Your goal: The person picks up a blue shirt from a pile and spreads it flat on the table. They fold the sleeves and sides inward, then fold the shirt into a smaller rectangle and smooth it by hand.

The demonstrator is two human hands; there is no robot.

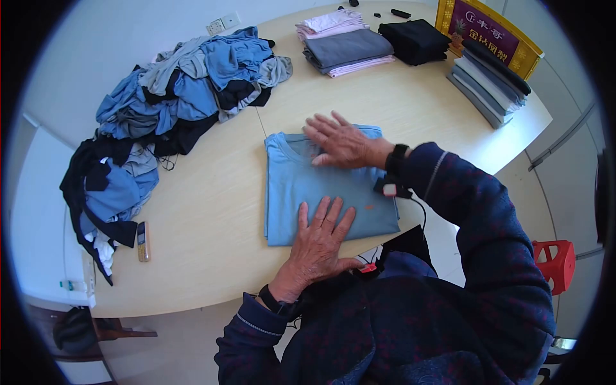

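A folded light-blue T-shirt lies flat on the table in front of me, its neckline at the far side and a small orange mark on its right part. My left hand rests on its near edge, fingers spread and pointing away from me. Over the collar area is my right hand, palm down with the fingers extended, partly covering the neckline. Neither hand grips anything. Both wrists wear dark bands.
A loose heap of blue, grey and black clothes covers the table's left side, near a mobile phone. Folded stacks stand at the back: grey and pink garments, black ones, and a mixed pile beside a gold-and-purple box.
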